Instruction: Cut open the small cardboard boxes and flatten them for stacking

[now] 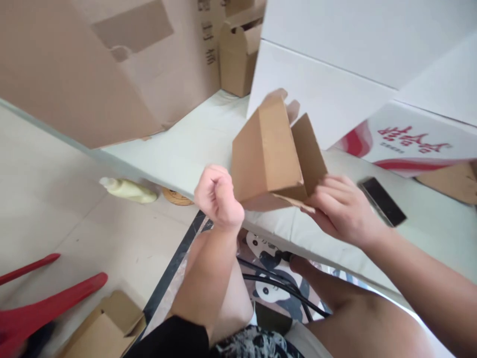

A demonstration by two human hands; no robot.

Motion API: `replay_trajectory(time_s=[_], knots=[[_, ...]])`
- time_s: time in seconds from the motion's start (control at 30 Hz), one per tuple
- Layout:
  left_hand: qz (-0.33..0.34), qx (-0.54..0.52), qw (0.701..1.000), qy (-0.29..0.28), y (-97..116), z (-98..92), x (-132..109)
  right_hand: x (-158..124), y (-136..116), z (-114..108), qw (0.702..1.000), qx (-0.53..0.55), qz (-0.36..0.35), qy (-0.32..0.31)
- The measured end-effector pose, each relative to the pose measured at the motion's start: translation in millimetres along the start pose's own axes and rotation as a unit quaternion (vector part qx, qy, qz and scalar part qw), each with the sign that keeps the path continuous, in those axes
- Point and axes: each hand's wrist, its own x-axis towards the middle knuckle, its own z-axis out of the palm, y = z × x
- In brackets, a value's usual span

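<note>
A brown cardboard box (280,149) stands tilted on the pale tabletop, with its open end and raised flaps facing right. My right hand (341,209) pinches a flap at the box's near right corner. Curled into a fist, my left hand (219,196) is at the box's lower left side; nothing shows in it, and I cannot tell if it touches the cardboard. A dark phone (383,201) lies on the table just right of my right hand.
A large carton (112,74) stands at the back left, beside another small brown box (238,59). White cartons (316,89) are stacked behind the box. On the floor are a yellowish bottle (128,190), a red plastic piece (55,301) and an open box (106,328).
</note>
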Motion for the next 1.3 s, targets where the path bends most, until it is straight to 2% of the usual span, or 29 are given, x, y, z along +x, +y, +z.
replay_trajectory(time_s=[0.07,0.17,0.23,0.3,0.4,0.5,0.57,0.67,0.8,0.87,0.93,1.0,1.1,1.17,1.23,1.3], knots=[[-0.028,0.008,0.997,-0.076,7.3,11.5,-5.8,-45.7,-19.6,-28.8,0.999,-0.006,0.038,-0.012],[-0.062,0.034,0.964,-0.257,21.1,42.8,-14.8,-93.4,-41.0,-56.3,0.996,-0.024,0.078,-0.025],[-0.067,0.042,0.928,-0.364,27.8,75.2,-17.8,-111.7,-48.6,-64.5,0.994,-0.021,0.099,-0.03],[-0.087,0.04,0.894,-0.438,28.1,114.5,-18.3,-122.5,-50.8,-67.5,0.992,-0.009,0.125,-0.022],[-0.209,0.037,0.865,-0.455,17.6,170.2,-17.5,-133.2,-46.1,-66.9,0.986,0.025,0.167,-0.004],[-0.303,0.078,0.809,-0.498,7.2,199.5,-17.6,-143.0,-35.1,-62.6,0.977,0.072,0.198,0.033],[-0.315,0.1,0.794,-0.511,4.0,201.1,-17.1,-148.8,-26.3,-58.8,0.968,0.099,0.225,0.06],[-0.323,0.085,0.803,-0.493,-0.8,186.6,-14.0,-154.6,-15.6,-53.9,0.947,0.141,0.274,0.089],[-0.319,0.032,0.834,-0.449,-12.8,157.5,-18.0,-153.9,-13.0,-43.2,0.927,0.151,0.321,0.12],[-0.333,0.007,0.848,-0.412,-17.1,146.1,-27.5,-151.4,-15.1,-33.0,0.912,0.148,0.351,0.151],[-0.328,0.024,0.856,-0.399,-18.9,139.6,-39.8,-150.3,-16.6,-21.2,0.894,0.171,0.37,0.187],[-0.295,0.071,0.859,-0.413,-19.3,137.6,-51.2,-152.5,-16.4,-11.8,0.89,0.207,0.361,0.189],[-0.244,0.119,0.854,-0.443,-20.0,138.3,-60.5,-161.0,-14.4,-6.3,0.9,0.262,0.321,0.132],[-0.223,0.13,0.851,-0.458,-21.3,138.5,-60.4,-166.8,-13.7,-5.6,0.896,0.302,0.306,0.11],[-0.209,0.144,0.846,-0.47,-23.7,137.5,-57.3,-170.5,-14.4,-2.4,0.884,0.321,0.315,0.131],[-0.213,0.157,0.84,-0.474,-27.3,135.5,-53.7,-172.5,-15.7,6.0,0.865,0.326,0.332,0.188]])
